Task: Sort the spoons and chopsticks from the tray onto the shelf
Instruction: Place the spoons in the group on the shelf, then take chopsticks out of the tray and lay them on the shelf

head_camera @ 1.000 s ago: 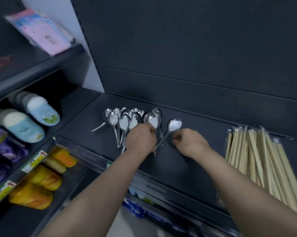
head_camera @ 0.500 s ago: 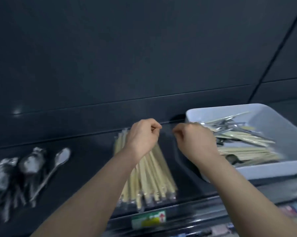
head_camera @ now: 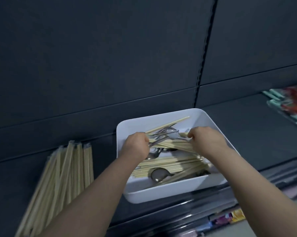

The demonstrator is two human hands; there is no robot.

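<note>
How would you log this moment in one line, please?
white tray on shelf | left hand grips spoons | right hand grips chopsticks | chopstick pile left of tray

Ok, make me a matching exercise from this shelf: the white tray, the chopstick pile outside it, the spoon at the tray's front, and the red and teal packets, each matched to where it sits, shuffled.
Things
1. white tray
2. chopstick pile
3. spoon
4. red and teal packets

Places
A. far right end of the shelf
B. flat on the shelf, left of the tray
C. inside the tray, near its front wall
D. at the shelf's front edge, between the pile and the packets

Pairs: 1-D, 2-B, 3-C, 4-A
</note>
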